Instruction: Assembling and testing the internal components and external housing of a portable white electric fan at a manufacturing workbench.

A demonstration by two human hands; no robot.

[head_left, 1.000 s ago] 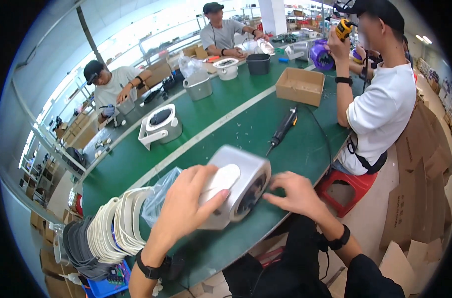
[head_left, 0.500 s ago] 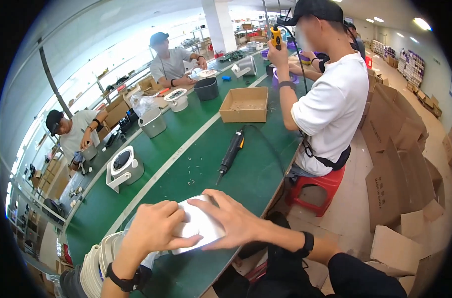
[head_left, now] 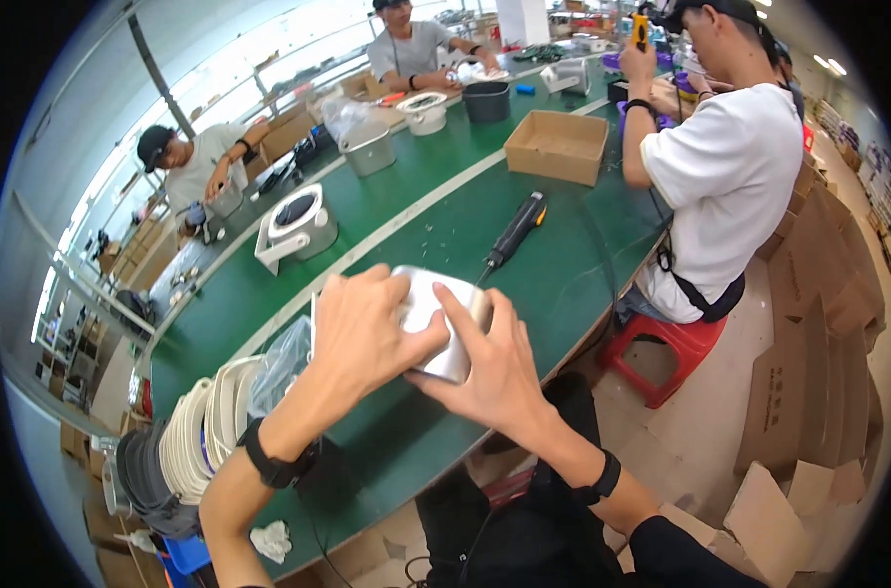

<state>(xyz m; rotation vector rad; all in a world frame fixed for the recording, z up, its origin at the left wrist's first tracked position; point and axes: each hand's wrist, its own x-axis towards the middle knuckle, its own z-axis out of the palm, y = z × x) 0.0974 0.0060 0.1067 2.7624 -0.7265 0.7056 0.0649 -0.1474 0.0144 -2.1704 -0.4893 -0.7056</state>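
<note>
Both hands grip a glossy silver-white plastic housing [head_left: 451, 361], boxy with rounded corners, held up over the near part of the green table [head_left: 573, 235]. On its left side, my left hand [head_left: 362, 318] has its fingers bent over the edge and the thumb laid across the face. From the right, my right hand [head_left: 494, 365] clasps the housing with fingers along the side and top. Its far side is hidden. Just beyond lies a black electric screwdriver [head_left: 516, 233], its bit pointing towards the housing.
Left of my forearm stand stacked cream ring-shaped parts [head_left: 202, 421] and a clear plastic bag [head_left: 284, 367]. Across the table are a white-grey appliance housing [head_left: 313, 235] and a cardboard box [head_left: 553, 174]. A co-worker [head_left: 724, 147] sits at right on a red stool [head_left: 661, 367]; two others work opposite.
My view has shifted, so the scene sits further right and higher, showing more of the stacked rings. Both hands still hold the housing, which appears more tilted now.
</note>
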